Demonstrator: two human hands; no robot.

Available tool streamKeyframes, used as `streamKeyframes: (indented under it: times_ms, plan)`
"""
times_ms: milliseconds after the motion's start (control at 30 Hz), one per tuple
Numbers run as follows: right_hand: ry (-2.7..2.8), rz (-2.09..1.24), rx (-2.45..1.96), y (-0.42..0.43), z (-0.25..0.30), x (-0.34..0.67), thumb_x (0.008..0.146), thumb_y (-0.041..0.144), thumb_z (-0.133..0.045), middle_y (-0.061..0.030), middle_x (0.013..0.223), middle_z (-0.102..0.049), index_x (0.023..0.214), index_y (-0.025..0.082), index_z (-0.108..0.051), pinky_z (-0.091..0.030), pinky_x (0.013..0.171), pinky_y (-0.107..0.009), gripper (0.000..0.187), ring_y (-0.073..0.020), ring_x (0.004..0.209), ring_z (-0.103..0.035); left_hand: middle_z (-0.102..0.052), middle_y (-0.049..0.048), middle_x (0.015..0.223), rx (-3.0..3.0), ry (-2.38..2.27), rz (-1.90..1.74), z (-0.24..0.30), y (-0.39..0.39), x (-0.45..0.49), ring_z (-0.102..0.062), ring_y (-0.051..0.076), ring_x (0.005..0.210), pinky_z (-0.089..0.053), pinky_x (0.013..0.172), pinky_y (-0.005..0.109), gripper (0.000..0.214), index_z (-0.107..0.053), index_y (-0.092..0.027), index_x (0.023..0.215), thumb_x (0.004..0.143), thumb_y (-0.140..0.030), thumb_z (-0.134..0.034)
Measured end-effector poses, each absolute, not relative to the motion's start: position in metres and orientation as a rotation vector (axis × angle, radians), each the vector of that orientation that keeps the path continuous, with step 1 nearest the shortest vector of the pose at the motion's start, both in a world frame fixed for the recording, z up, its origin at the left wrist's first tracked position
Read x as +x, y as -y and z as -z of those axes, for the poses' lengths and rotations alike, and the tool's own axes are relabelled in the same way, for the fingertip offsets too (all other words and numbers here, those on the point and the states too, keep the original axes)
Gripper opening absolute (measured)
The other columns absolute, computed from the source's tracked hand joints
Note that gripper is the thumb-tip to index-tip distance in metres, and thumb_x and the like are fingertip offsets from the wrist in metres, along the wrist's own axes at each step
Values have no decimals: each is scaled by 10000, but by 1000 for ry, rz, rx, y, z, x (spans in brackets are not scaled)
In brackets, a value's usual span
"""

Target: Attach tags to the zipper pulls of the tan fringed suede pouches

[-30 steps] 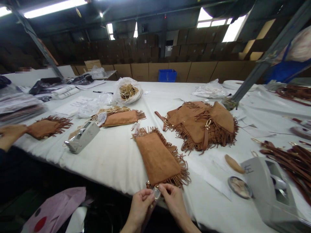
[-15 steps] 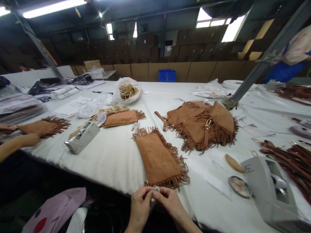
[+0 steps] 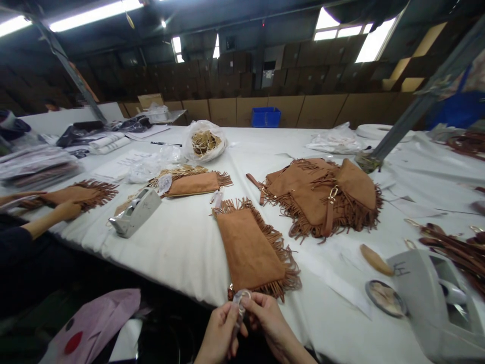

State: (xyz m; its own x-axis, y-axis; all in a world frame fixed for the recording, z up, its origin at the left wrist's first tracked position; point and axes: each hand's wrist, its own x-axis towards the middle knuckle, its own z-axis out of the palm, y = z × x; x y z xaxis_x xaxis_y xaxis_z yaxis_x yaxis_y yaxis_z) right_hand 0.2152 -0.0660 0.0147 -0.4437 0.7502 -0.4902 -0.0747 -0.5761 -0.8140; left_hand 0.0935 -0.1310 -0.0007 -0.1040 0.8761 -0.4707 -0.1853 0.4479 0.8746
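Note:
A tan suede fringed pouch point(image 3: 252, 250) lies on the white table point(image 3: 182, 247), its near end at the table's front edge. At that end my left hand point(image 3: 222, 331) and my right hand point(image 3: 267, 318) are closed together on a small metal ring wrapped in clear film point(image 3: 241, 298). The fingers of both hands pinch it just below the pouch's corner. What the ring joins to is hidden by my fingers.
A heap of fringed tan bags point(image 3: 322, 197) lies to the right, another pouch point(image 3: 193, 183) behind. Tape dispensers point(image 3: 135, 212) point(image 3: 435, 298) stand left and right. A co-worker's hand point(image 3: 66, 211) rests by a pouch point(image 3: 79, 194) at left. Brown straps point(image 3: 454, 247) lie at right.
My hands have stayed at the pouch's near corner, shifting slightly lower while working the wrapped ring. The co-worker's arm at left has moved forward along the table.

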Motion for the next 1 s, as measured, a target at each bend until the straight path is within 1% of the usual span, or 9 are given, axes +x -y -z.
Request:
streamKeyframes:
  times_ms: [167,233,300,400,500,567,733,867,1000]
  plan:
    - [957,-2132,-1242,69,-5,208,673,433,-698,35,489,-537,651,133,-635,-238,395,-169,307,-52,400,-404,-521,-33,456,847,-1551,-988,-2,134,90,-370,46,261,-200,287,181,601,-596,-137,654,761,-712,-460]
    - [978,-2095,-1278,69,3,203,689,397,-652,51,430,-495,610,136,-609,-244,386,-172,276,-51,369,-374,-550,-24,462,835,-1603,-1016,-3,135,89,-383,62,273,-226,290,190,597,-649,-127,734,762,-698,-476]
    - [1036,-2025,-1329,68,8,199,704,390,-612,64,386,-463,591,142,-589,-252,375,-178,273,-51,341,-345,-671,25,596,785,-1654,-1097,-3,136,90,-495,107,352,-329,327,203,584,-695,-130,896,749,-670,-527]
    - [1128,-1973,-1345,66,9,197,708,414,-601,44,410,-514,613,140,-587,-271,365,-180,291,-55,338,-363,-754,80,929,763,-1699,-1238,-3,138,93,-687,232,754,-541,640,266,500,-720,-173,1007,738,-580,-612]
    - [1155,-2019,-1292,66,2,199,709,459,-614,15,460,-574,646,130,-600,-291,370,-178,335,-55,354,-390,-731,77,1065,840,-1724,-1267,-2,141,94,-650,286,1011,-503,902,329,383,-741,-207,1001,775,-489,-613]
    - [1145,-2030,-1268,67,-1,200,711,479,-619,29,432,-550,642,137,-592,-294,371,-176,350,-54,344,-389,-739,86,1037,936,-1746,-1243,-2,143,94,-658,288,990,-501,906,338,350,-739,-215,1018,811,-449,-582]
    - [1049,-2068,-1334,66,2,200,696,503,-607,39,388,-501,586,155,-551,-277,346,-177,370,-62,317,-391,-737,113,837,1324,-1734,-1110,0,149,88,-680,224,768,-520,762,268,345,-682,-227,1142,883,-362,-497]
    - [1089,-2092,-1314,65,4,202,711,590,-594,18,452,-537,643,138,-590,-361,387,-183,457,-83,390,-466,-708,105,856,1614,-1743,-1038,2,155,84,-667,185,762,-518,740,242,383,-617,-252,1228,922,-303,-392]
    - [1267,-2017,-1260,66,1,204,671,637,-643,32,445,-519,613,139,-578,-352,388,-184,506,-65,370,-428,-705,94,866,1515,-1729,-1084,-1,155,87,-664,182,800,-517,752,248,366,-644,-219,1161,917,-357,-408]
